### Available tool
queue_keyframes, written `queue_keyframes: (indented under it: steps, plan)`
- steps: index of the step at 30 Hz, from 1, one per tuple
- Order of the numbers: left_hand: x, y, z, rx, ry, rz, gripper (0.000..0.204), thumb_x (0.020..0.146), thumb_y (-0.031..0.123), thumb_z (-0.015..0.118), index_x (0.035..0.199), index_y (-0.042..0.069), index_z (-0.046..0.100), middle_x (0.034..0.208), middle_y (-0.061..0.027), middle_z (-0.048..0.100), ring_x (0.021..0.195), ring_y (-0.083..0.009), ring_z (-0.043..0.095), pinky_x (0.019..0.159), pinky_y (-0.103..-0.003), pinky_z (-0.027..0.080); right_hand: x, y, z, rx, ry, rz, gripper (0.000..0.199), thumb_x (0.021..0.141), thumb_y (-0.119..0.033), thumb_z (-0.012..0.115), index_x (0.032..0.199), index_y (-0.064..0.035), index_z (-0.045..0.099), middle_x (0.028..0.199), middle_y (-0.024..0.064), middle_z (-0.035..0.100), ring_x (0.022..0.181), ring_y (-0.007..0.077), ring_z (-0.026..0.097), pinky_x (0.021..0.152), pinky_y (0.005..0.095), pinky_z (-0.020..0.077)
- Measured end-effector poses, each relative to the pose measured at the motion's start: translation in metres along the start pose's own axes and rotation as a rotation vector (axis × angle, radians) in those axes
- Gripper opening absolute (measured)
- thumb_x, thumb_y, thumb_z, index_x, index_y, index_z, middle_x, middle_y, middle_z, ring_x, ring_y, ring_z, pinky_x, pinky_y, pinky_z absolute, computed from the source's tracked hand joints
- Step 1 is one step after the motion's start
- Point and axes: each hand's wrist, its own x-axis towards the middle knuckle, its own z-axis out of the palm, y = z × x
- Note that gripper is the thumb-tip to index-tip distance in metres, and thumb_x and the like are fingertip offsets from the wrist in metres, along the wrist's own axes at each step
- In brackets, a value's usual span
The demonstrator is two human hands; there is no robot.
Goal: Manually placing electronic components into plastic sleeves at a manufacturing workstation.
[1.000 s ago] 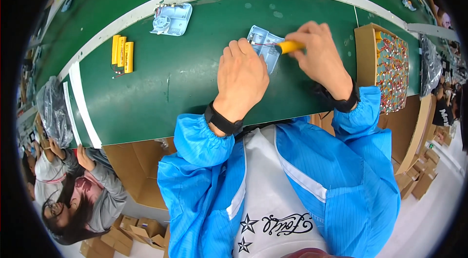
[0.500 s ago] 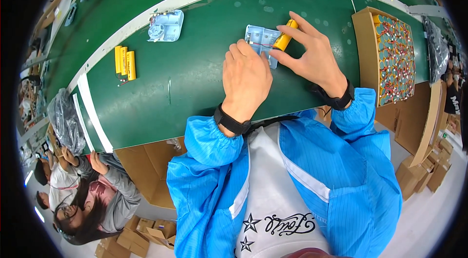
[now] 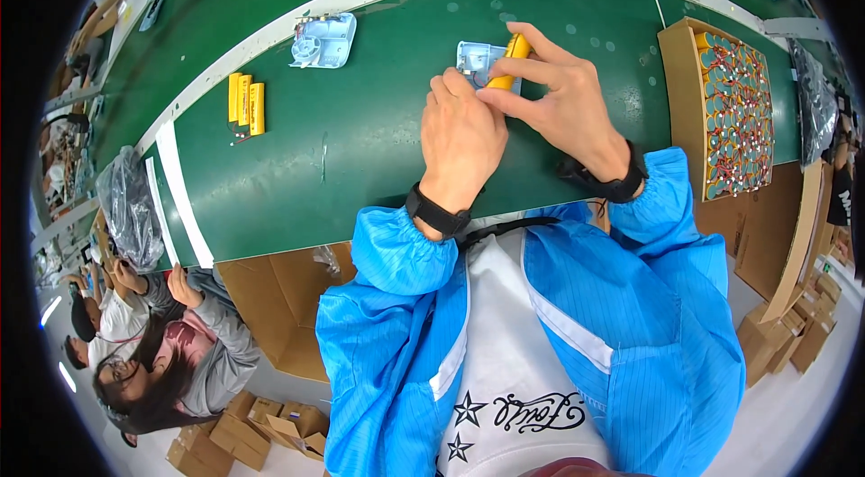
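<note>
My right hand (image 3: 572, 103) grips a yellow cylindrical battery (image 3: 514, 55) between thumb and fingers, tilted over a light-blue plastic housing (image 3: 475, 52). The housing lies on the green bench with its inner side up, and the hands hide its near part. Beside the battery, my left hand (image 3: 461, 136) is closed with its fingertips together at the housing's near side. Whatever those fingertips pinch is hidden beneath them.
Further left lie a second light-blue housing (image 3: 338, 40) with parts inside and several yellow batteries (image 3: 244, 103). A cardboard box (image 3: 682, 108) packed with wired batteries stands at the right. A clear plastic bag (image 3: 131, 207) and co-workers are at the far left.
My right hand has shifted slightly left with the battery, now lower over the housing and nearer my left hand. My left fingertips have drawn in toward it. The whole view has shifted slightly.
</note>
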Motion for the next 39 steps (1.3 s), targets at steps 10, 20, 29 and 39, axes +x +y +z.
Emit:
queue_keyframes:
  steps: [10, 20, 29, 39]
  plan:
    - [-0.005, -0.019, -0.021, -0.321, -0.097, -0.052, 0.053, 0.078, 0.001, 0.064, 0.126, -0.006, 0.044, 0.107, -0.0274, 0.052, 0.089, -0.0460, 0.059, 0.074, -0.049, 0.052, -0.007, 0.015, 0.018, 0.196, 0.021, -0.011, 0.024, 0.068, -0.010, 0.083, 0.091, -0.0074, 0.075, 0.132, 0.0197, 0.056, 0.099, 0.0275, 0.067, 0.081, 0.0319, 0.0539]
    - [-0.013, -0.025, -0.051, -0.290, -0.096, 0.124, 0.048, 0.077, -0.009, 0.058, 0.123, 0.006, 0.055, 0.113, -0.0181, 0.053, 0.085, -0.0430, 0.061, 0.069, -0.047, 0.053, 0.001, 0.002, 0.026, -0.091, 0.025, -0.084, 0.025, 0.067, -0.011, 0.083, 0.091, -0.0088, 0.075, 0.134, 0.0203, 0.054, 0.104, 0.0335, 0.064, 0.084, 0.0350, 0.0545]
    - [-0.011, -0.030, -0.051, 0.020, -0.051, 0.295, 0.043, 0.074, -0.007, 0.061, 0.116, 0.004, 0.061, 0.114, -0.0152, 0.054, 0.088, -0.0336, 0.060, 0.073, -0.043, 0.052, 0.000, 0.002, 0.029, 0.021, 0.079, 0.035, 0.051, 0.066, -0.011, 0.085, 0.114, -0.0066, 0.067, 0.130, 0.0172, 0.055, 0.109, 0.0320, 0.061, 0.089, 0.0362, 0.0532]
    - [-0.005, -0.033, -0.049, 0.124, -0.116, 0.354, 0.043, 0.072, -0.005, 0.063, 0.115, 0.002, 0.060, 0.109, -0.0147, 0.052, 0.090, -0.0301, 0.057, 0.077, -0.040, 0.051, 0.000, 0.007, 0.021, 0.075, -0.075, -0.101, 0.047, 0.071, -0.007, 0.081, 0.115, -0.0041, 0.064, 0.135, 0.0169, 0.046, 0.113, 0.0341, 0.058, 0.092, 0.0378, 0.0533]
